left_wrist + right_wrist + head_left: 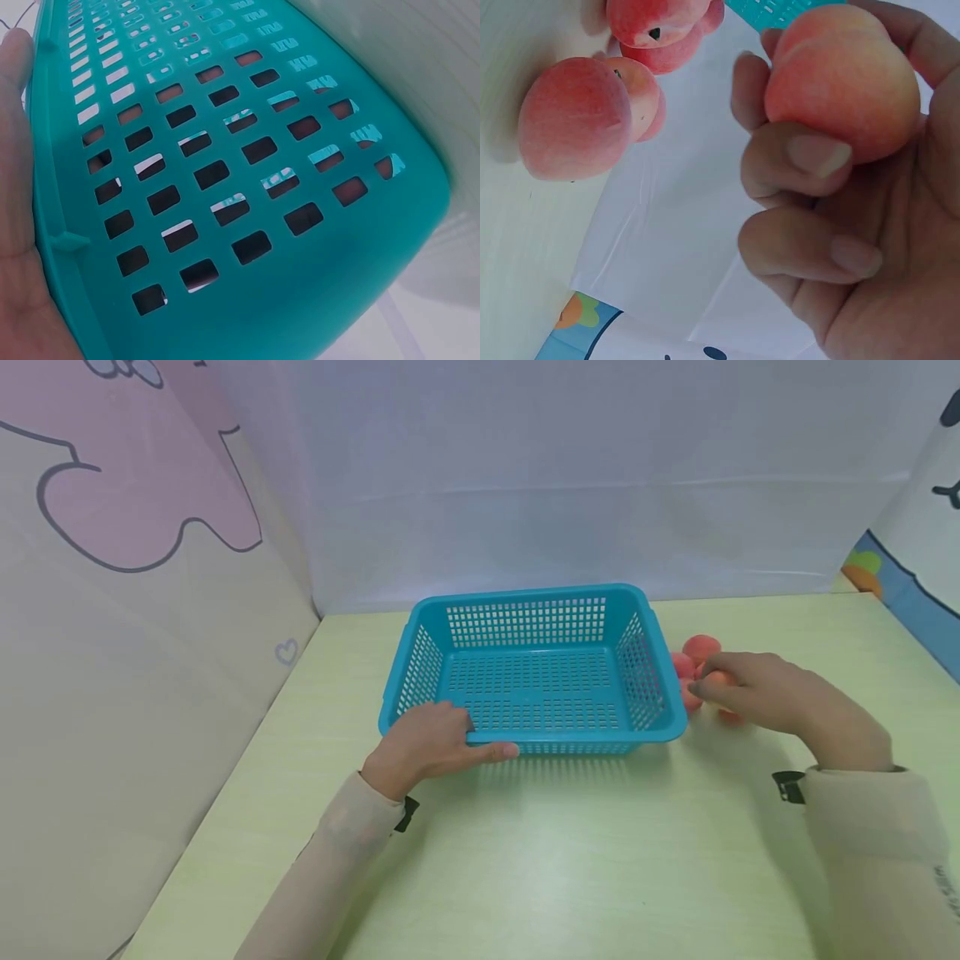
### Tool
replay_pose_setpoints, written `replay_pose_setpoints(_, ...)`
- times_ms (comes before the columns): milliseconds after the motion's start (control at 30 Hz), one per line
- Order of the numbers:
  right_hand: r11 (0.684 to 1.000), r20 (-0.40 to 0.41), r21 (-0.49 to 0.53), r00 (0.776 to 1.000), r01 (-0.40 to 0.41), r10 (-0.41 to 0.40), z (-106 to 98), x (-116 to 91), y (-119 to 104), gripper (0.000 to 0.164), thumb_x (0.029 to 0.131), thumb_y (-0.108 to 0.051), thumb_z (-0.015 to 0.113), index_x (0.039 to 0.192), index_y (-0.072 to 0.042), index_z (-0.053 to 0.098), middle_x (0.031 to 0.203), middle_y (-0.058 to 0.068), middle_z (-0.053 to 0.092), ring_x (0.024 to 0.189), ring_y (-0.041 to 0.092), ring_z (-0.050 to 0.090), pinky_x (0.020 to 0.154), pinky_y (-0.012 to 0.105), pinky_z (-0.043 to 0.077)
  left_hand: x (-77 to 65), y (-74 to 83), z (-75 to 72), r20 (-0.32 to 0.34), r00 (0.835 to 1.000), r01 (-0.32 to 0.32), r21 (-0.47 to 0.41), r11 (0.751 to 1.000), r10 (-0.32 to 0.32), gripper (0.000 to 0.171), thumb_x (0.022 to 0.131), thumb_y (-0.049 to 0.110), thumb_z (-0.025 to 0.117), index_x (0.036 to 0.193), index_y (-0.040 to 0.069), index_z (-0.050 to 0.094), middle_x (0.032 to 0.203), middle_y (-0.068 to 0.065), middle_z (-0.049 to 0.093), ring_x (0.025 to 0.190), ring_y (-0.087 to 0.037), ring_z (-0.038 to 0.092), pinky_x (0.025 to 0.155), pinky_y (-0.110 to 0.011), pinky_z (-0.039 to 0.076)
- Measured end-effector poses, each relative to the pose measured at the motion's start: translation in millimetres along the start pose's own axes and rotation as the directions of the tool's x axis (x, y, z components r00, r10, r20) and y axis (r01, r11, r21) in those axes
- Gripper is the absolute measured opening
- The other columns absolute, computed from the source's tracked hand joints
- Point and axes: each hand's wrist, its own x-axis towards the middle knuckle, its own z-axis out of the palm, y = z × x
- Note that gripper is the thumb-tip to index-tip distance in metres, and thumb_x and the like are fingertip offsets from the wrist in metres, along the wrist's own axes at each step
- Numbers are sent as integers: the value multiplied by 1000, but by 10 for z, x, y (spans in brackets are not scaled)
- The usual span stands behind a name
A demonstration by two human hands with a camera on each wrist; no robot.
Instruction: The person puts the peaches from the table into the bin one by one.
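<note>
A blue-green plastic basket (525,739) with perforated walls and floor stands on the table, nothing inside it. My left hand (431,743) grips its near rim at the left corner, thumb outside and fingers over the inner side. In the left wrist view, fingers show through the holes of the basket wall (300,270). To the right of the basket, my right hand (772,693) holds a peach (844,82), reddish and yellow, with curled fingers. Several more peaches (577,120) lie grouped on the table below it, beside the basket's right wall.
The pale wooden-looking table (555,860) meets a white sheet (555,527) at the back. A printed curtain (150,652) with a pink cartoon figure hangs along the left edge, and another printed panel (915,602) borders the right.
</note>
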Motion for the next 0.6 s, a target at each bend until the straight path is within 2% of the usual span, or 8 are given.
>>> replay_pose_setpoints(67, 1000, -10, -9, 1000, 4, -4, -14, -11, -29, 59, 96, -51, 47, 131, -3, 48, 117, 21, 55, 102, 41, 49, 75, 61, 45, 6, -4, 4, -3, 1000, -6, 3, 1000, 6, 75, 72, 91, 30, 54, 19, 30, 51, 7, 19, 45, -9, 20, 43, -28, 21)
replay_pose_setpoints(133, 1000, -34, -17, 999, 19, -20, -30, -33, -77, 54, 97, -49, 46, 130, -6, 49, 116, 19, 57, 99, 39, 52, 74, 60, 46, 16, -5, 10, -9, 1000, -12, 4, 1000, 12, 75, 72, 92, 29, 54, 19, 30, 51, 7, 19, 45, -9, 20, 43, -28, 21)
replay_pose_setpoints(233, 998, -73, -11, 996, 56, -57, -53, -80, -173, 41, 99, -45, 45, 121, -11, 52, 102, 11, 61, 80, 27, 58, 66, 48, 48, 31, 2, 16, -17, 1000, -17, -2, 1000, 17, 76, 72, 92, 27, 53, 18, 29, 51, 7, 18, 45, -9, 20, 43, -29, 20)
replay_pose_setpoints(367, 995, -130, -23, 986, 99, -101, -78, -142, -307, 33, 100, -42, 45, 112, -13, 53, 87, 3, 59, 63, 16, 54, 55, 36, 43, 42, 10, 24, -40, 999, -23, -15, 1000, 22, 77, 71, 93, 25, 53, 18, 28, 51, 7, 16, 45, -9, 18, 42, -28, 19)
replay_pose_setpoints(600, 980, -246, -88, 949, 179, -195, -77, -237, -560, 23, 97, -36, 54, 105, -15, 58, 87, -1, 57, 74, 19, 52, 59, 37, 44, 25, 30, 22, -48, 998, -29, -35, 999, 27, 75, 73, 91, 30, 52, 19, 27, 51, 8, 16, 44, -9, 16, 41, -28, 19)
